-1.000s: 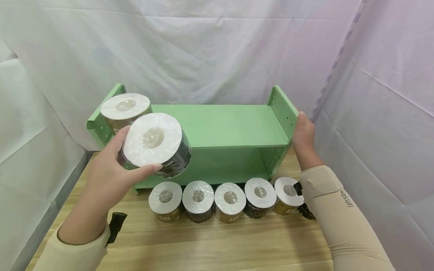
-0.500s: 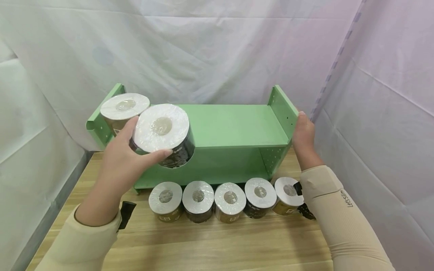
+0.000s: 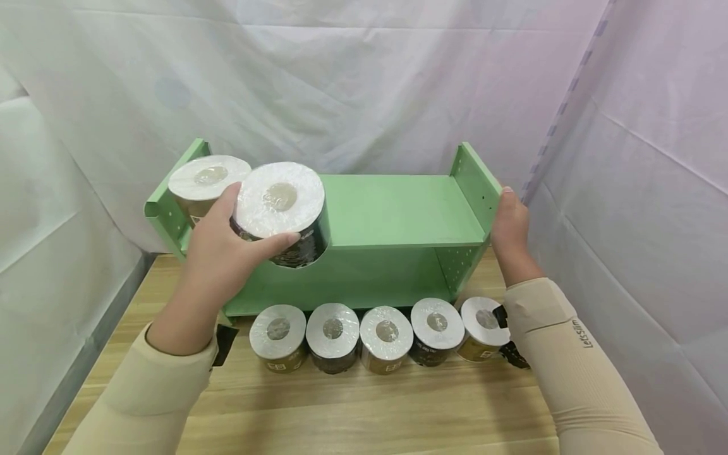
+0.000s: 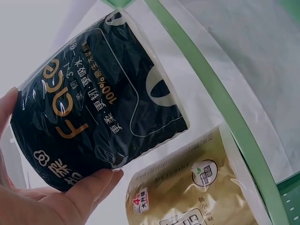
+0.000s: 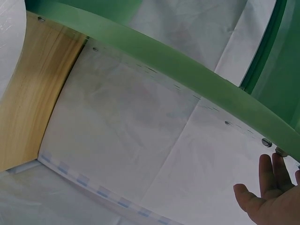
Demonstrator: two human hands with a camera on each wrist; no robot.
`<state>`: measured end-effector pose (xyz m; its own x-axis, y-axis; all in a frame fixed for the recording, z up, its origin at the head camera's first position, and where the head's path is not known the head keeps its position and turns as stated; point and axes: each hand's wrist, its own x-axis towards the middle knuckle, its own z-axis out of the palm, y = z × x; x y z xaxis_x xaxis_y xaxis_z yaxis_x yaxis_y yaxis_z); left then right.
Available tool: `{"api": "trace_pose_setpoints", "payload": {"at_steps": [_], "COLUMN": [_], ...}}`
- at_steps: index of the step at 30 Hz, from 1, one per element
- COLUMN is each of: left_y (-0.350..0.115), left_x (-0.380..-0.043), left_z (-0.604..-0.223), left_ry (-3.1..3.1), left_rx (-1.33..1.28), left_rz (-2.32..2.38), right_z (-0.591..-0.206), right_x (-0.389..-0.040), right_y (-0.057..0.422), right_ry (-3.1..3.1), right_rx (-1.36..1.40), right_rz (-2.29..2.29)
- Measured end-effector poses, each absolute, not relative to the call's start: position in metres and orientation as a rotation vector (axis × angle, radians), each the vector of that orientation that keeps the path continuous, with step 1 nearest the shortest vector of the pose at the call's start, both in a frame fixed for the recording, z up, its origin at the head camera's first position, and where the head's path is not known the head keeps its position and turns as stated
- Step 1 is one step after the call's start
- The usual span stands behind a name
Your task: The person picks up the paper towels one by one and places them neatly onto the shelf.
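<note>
Left hand (image 3: 222, 253) higher, wide around roll (image 3: 283, 218)

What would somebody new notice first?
Probably the green, two-level shelf on the pale wooden table. Then the round, black-and-white wrapped paper roll in the left grip, near the shelf's left end, and the row of round, white-topped paper rolls in front.

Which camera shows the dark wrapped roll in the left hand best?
The left wrist: there the dark roll shows its printed wrapper large. The head view gives its white top and some wrapper, partly behind the left hand; the right wrist doesn't show it.
</note>
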<state>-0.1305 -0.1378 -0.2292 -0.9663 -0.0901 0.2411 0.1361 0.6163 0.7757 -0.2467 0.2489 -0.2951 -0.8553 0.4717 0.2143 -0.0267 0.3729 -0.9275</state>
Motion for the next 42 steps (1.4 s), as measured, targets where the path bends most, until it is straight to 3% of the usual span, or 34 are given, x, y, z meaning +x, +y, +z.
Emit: {"api": "trace_pose_setpoints", "payload": {"at_steps": [42], "left_y": [-0.12], "left_x": [-0.166], "left_z": [-0.225], "left_ry": [-2.571], "left_rx": [0.0], "left_rz": [-1.241], "right_z": [-0.296], "right_x": [-0.244], "right_y": [0.25], "right_ry": [-2.18], "right_rx": [-0.392], "right_rz": [1.47]}}
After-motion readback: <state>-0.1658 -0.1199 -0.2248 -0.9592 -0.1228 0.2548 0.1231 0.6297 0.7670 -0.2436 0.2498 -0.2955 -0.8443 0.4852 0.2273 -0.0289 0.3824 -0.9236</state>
